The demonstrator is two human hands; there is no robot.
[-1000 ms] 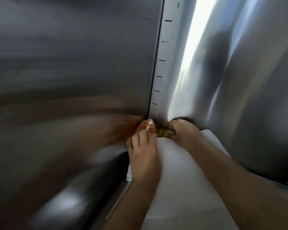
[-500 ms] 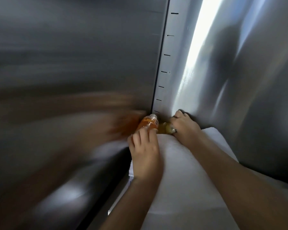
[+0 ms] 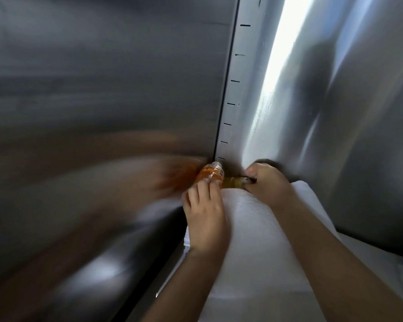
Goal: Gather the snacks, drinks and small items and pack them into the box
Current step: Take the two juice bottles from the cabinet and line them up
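I am reaching deep into a steel cabinet. My left hand [image 3: 205,214] grips an orange drink bottle [image 3: 209,174] that lies near the back corner, its pale cap pointing to the rear. My right hand [image 3: 265,182] is curled round a yellowish bottle [image 3: 234,182] just right of the orange one. Both bottles lie on a white shelf [image 3: 254,228], and each is partly hidden by the hand on it. The box is not in view.
A brushed steel wall [image 3: 102,89] stands on the left and mirrors the orange bottle as a blur. A slotted shelf rail [image 3: 235,89] runs up the back corner. A shiny steel panel [image 3: 347,112] closes in the right side.
The view has shifted a little. Both hands stay on their bottles at the back corner, with the right hand's grip slightly tighter round the yellowish bottle.
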